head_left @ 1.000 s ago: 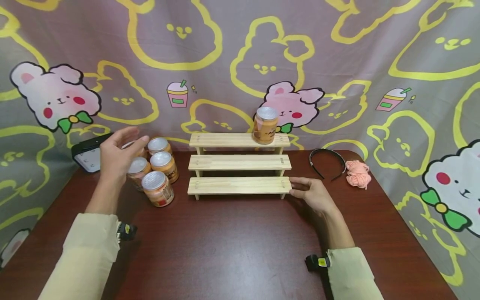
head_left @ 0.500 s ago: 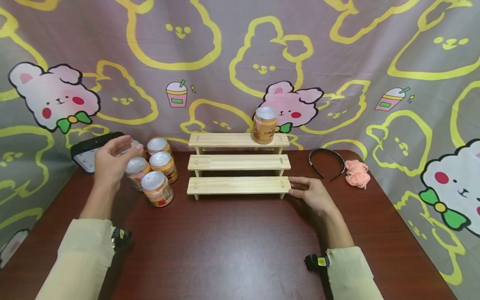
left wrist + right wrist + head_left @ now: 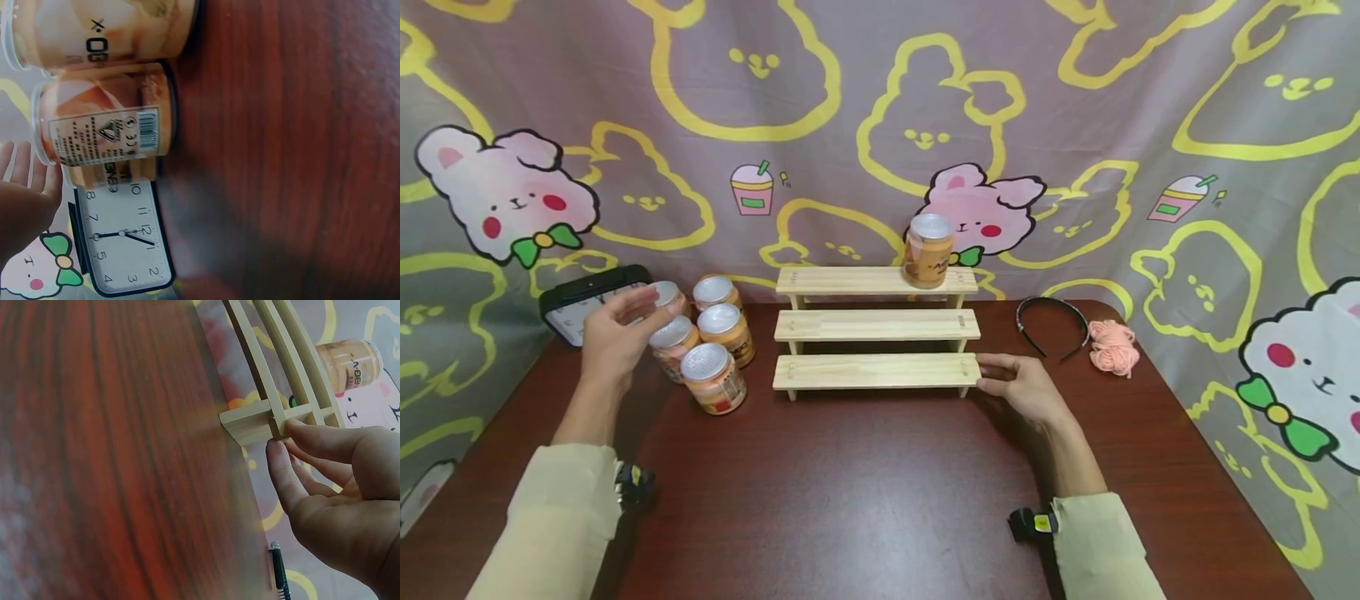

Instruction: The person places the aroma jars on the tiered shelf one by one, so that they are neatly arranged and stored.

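Several orange cans with silvery lids stand grouped on the left of the table, among them a front can and a rear can. My left hand is raised beside the group's left side, fingers apart and holding nothing. In the left wrist view, the left hand is near the lid end of a can with a barcode label. A three-tier wooden shelf stands mid-table, with one can upright on its top tier. My right hand pinches the bottom tier's right end between thumb and fingers.
A dark-framed clock leans at the back left, partly behind the left hand. Right of the shelf lie a black headband and a pink yarn bundle. A patterned curtain hangs along the table's back edge.
My left hand has moved down and slightly left beside the cans, uncovering more of the rear left can. The right hand keeps its place at the shelf end.
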### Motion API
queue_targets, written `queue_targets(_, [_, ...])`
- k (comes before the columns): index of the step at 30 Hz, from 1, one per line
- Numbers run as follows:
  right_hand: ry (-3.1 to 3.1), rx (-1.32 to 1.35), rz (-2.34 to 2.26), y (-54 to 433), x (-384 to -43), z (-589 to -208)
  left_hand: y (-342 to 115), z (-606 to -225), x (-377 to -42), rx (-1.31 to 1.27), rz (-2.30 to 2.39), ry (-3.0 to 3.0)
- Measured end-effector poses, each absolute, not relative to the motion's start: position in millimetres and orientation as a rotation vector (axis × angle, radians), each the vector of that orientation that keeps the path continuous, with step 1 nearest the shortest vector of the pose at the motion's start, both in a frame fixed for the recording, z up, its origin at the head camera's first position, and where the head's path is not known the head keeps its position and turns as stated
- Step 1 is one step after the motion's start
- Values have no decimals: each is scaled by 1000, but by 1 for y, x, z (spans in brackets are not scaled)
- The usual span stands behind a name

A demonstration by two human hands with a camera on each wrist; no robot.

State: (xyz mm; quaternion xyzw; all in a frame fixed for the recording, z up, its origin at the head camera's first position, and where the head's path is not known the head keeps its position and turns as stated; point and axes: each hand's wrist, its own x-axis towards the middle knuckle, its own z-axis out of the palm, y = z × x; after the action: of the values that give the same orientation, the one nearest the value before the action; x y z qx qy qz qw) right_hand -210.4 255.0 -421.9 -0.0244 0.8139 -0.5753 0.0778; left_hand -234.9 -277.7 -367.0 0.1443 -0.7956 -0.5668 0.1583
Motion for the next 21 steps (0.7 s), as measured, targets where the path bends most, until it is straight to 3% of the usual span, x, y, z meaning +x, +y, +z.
queue_targets(21, [2417,-44,-1754,254,-212,-424,-294,-388,-234,309,-1520,-2521])
